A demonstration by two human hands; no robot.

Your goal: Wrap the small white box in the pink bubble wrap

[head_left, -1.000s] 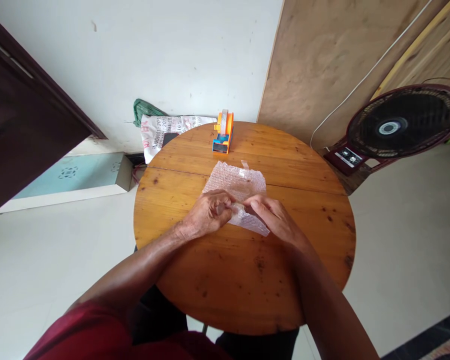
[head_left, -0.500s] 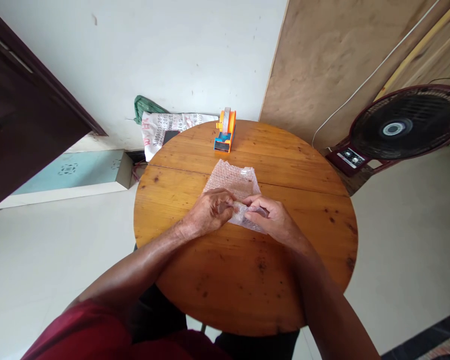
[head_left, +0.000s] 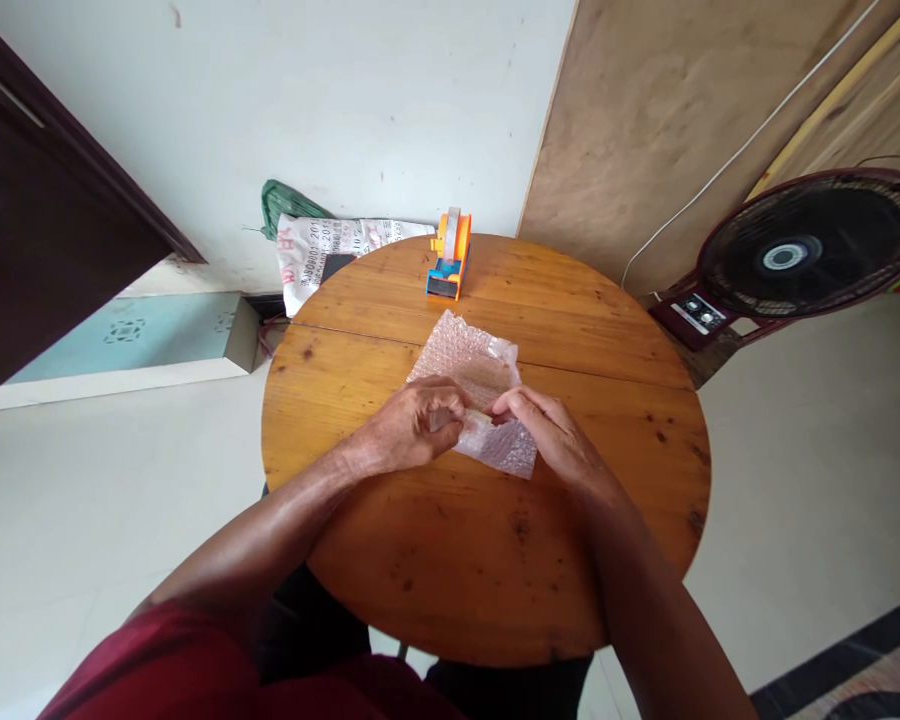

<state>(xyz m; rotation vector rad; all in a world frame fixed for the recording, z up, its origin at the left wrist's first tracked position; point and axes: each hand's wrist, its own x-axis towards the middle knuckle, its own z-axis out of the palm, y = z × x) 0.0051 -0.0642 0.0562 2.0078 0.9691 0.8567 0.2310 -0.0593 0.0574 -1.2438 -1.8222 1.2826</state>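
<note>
Both grasping: left hand (head_left: 405,437), right hand (head_left: 553,442) pinch bubble wrap (head_left: 471,362) lying between them, on table (head_left: 495,565).

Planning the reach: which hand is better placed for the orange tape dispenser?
Left, probably: left hand sits nearer the orange-and-blue plastic tape dispenser; right hand lies further aside. Both pinch clear bubble wrap.

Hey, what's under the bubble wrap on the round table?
The bubble wrap lies on the wooden table. The left hand and right hand pinch its folded near edge; anything inside that fold is hidden.
</note>
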